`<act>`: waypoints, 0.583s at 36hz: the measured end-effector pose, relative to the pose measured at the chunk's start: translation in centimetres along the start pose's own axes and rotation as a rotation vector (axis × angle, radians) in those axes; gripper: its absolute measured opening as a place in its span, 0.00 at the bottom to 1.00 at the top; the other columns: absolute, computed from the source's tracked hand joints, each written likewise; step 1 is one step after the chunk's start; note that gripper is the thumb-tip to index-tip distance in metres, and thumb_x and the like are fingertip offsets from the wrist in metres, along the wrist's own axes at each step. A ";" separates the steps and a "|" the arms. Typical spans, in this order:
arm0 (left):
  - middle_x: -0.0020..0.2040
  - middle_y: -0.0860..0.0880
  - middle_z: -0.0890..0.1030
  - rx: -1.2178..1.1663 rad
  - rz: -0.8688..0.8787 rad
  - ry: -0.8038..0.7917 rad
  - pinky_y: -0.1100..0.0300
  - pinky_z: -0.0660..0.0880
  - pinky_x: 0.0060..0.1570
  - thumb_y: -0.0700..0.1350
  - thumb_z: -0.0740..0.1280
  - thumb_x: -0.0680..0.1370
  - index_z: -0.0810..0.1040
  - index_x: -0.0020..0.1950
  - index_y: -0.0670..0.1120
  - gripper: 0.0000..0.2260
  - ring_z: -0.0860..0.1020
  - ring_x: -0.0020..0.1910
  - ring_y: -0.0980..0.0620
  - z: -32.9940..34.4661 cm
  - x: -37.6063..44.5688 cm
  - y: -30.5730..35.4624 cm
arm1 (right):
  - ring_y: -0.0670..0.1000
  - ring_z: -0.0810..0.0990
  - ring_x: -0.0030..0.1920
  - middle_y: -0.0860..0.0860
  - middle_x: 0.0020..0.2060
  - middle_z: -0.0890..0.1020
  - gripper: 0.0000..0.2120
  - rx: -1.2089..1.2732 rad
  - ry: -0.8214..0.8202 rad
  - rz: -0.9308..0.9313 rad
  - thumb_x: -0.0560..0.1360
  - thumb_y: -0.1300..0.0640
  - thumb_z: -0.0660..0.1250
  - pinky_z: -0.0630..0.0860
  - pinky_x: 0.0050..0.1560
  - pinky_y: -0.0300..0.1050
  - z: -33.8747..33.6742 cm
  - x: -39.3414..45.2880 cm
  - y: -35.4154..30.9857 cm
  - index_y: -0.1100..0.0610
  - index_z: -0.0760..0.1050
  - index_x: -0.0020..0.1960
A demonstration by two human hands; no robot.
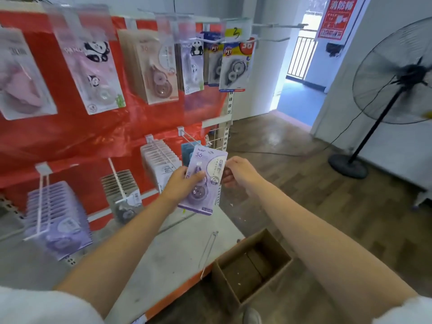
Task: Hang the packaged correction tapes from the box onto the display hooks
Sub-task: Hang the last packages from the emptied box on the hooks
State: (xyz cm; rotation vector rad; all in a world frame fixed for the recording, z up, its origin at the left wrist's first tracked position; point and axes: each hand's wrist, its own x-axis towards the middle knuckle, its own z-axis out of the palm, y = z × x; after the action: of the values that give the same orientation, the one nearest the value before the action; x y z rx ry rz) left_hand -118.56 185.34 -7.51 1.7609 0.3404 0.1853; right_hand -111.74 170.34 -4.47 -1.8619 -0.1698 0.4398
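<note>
A purple packaged correction tape [210, 166] is held upright in front of the lower row of display hooks. My left hand [181, 182] grips its left edge with the thumb across the blister. My right hand [237, 171] pinches its right edge. Just behind the pack, a white hook [187, 137] sticks out from the red backboard with a blue pack on it. The cardboard box [253, 265] stands on the floor below my right arm; its inside looks empty.
Filled hooks hold purple packs [58, 218], grey packs [121, 190] and white packs [161, 162]; an upper row carries panda and PET packs. A loose metal hook [208, 253] lies on the grey base shelf [163, 253]. A standing fan [385, 90] is at right.
</note>
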 end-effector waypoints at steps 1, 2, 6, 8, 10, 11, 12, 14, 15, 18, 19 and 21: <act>0.38 0.50 0.78 -0.004 -0.009 0.010 0.59 0.73 0.39 0.44 0.67 0.78 0.73 0.38 0.48 0.09 0.77 0.38 0.52 -0.1 -0.3 0.2 | 0.48 0.76 0.23 0.50 0.23 0.76 0.14 0.008 -0.037 -0.004 0.81 0.62 0.53 0.74 0.28 0.39 0.2 -0.5 -0.2 0.56 0.70 0.39; 0.40 0.49 0.79 -0.019 -0.019 0.024 0.57 0.75 0.43 0.44 0.67 0.78 0.74 0.40 0.48 0.08 0.78 0.40 0.50 -0.1 -0.4 0.2 | 0.47 0.75 0.22 0.48 0.21 0.75 0.14 0.014 -0.069 -0.004 0.81 0.61 0.52 0.73 0.28 0.39 0.5 -0.8 -0.2 0.56 0.69 0.39; 0.55 0.42 0.80 -0.118 -0.095 0.089 0.48 0.76 0.57 0.48 0.65 0.79 0.74 0.53 0.42 0.09 0.79 0.52 0.44 -0.9 -0.5 -0.3 | 0.51 0.75 0.29 0.55 0.32 0.75 0.10 -0.015 -0.172 0.016 0.83 0.58 0.54 0.77 0.36 0.45 2.5 -1.5 0.1 0.59 0.70 0.47; 0.53 0.44 0.79 -0.157 -0.110 0.150 0.53 0.76 0.52 0.45 0.63 0.80 0.73 0.54 0.42 0.07 0.78 0.50 0.46 -1.5 -0.6 -0.2 | 0.51 0.76 0.32 0.57 0.36 0.77 0.10 -0.051 -0.235 0.026 0.83 0.56 0.55 0.78 0.40 0.47 3.5 -1.6 0.5 0.59 0.72 0.49; 0.53 0.44 0.79 -0.156 -0.121 0.208 0.55 0.75 0.52 0.45 0.61 0.81 0.74 0.56 0.41 0.09 0.77 0.51 0.47 -2.4 -0.4 -0.2 | 0.49 0.78 0.31 0.55 0.35 0.78 0.12 -0.095 -0.287 0.018 0.83 0.53 0.55 0.79 0.37 0.44 4.5 -1.7 0.7 0.59 0.73 0.48; 0.55 0.44 0.79 -0.147 -0.123 0.231 0.52 0.75 0.56 0.46 0.61 0.81 0.75 0.58 0.40 0.11 0.77 0.53 0.46 -2.9 -0.4 -0.3 | 0.48 0.79 0.30 0.54 0.34 0.79 0.14 -0.113 -0.311 0.011 0.83 0.51 0.54 0.79 0.33 0.41 4.9 -1.9 0.7 0.58 0.73 0.48; 0.58 0.43 0.79 -0.147 -0.127 0.247 0.48 0.74 0.60 0.47 0.61 0.81 0.75 0.60 0.40 0.13 0.78 0.55 0.45 -3.5 -0.1 -0.6 | 0.47 0.80 0.29 0.54 0.33 0.80 0.15 -0.122 -0.334 0.011 0.83 0.49 0.53 0.78 0.30 0.38 5.4 -2.1 0.6 0.57 0.73 0.47; 0.60 0.39 0.78 -0.168 -0.128 0.270 0.45 0.72 0.62 0.46 0.61 0.81 0.74 0.64 0.39 0.15 0.77 0.59 0.41 -4.6 -0.3 -0.5 | 0.48 0.82 0.29 0.52 0.32 0.81 0.13 -0.104 -0.358 0.010 0.82 0.47 0.54 0.76 0.27 0.37 6.2 -2.1 0.3 0.55 0.71 0.49; 0.62 0.36 0.77 -0.166 -0.125 0.285 0.47 0.72 0.62 0.45 0.60 0.82 0.73 0.65 0.36 0.16 0.76 0.60 0.39 -5.0 -0.8 0.1 | 0.49 0.82 0.31 0.52 0.34 0.81 0.13 -0.091 -0.361 0.010 0.82 0.47 0.56 0.77 0.28 0.38 6.6 -2.1 0.1 0.55 0.70 0.50; 0.64 0.30 0.72 -0.119 -0.080 0.349 0.53 0.70 0.44 0.40 0.57 0.83 0.69 0.64 0.28 0.16 0.75 0.58 0.39 -5.9 -1.4 1.0 | 0.57 0.83 0.47 0.54 0.45 0.77 0.16 -0.110 -0.370 -0.033 0.78 0.42 0.61 0.82 0.47 0.53 7.9 -2.0 -0.8 0.56 0.71 0.51; 0.64 0.30 0.72 -0.122 -0.066 0.360 0.56 0.68 0.38 0.40 0.57 0.83 0.68 0.64 0.28 0.16 0.75 0.53 0.43 -6.2 -1.4 0.9 | 0.58 0.81 0.52 0.55 0.49 0.76 0.20 -0.129 -0.364 -0.055 0.76 0.40 0.62 0.80 0.53 0.58 8.3 -1.9 -0.9 0.58 0.72 0.54; 0.61 0.34 0.76 -0.130 -0.070 0.387 0.60 0.69 0.39 0.41 0.58 0.83 0.69 0.63 0.30 0.15 0.74 0.49 0.47 -6.9 -1.5 0.8 | 0.58 0.79 0.56 0.56 0.55 0.77 0.30 -0.130 -0.363 -0.068 0.71 0.35 0.66 0.79 0.55 0.61 9.0 -2.1 -1.3 0.60 0.72 0.59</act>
State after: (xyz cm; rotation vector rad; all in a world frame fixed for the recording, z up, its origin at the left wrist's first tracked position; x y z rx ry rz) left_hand -121.97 191.07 -5.12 1.5774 0.6540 0.4897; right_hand -116.93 178.02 -5.23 -1.8825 -0.5149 0.7321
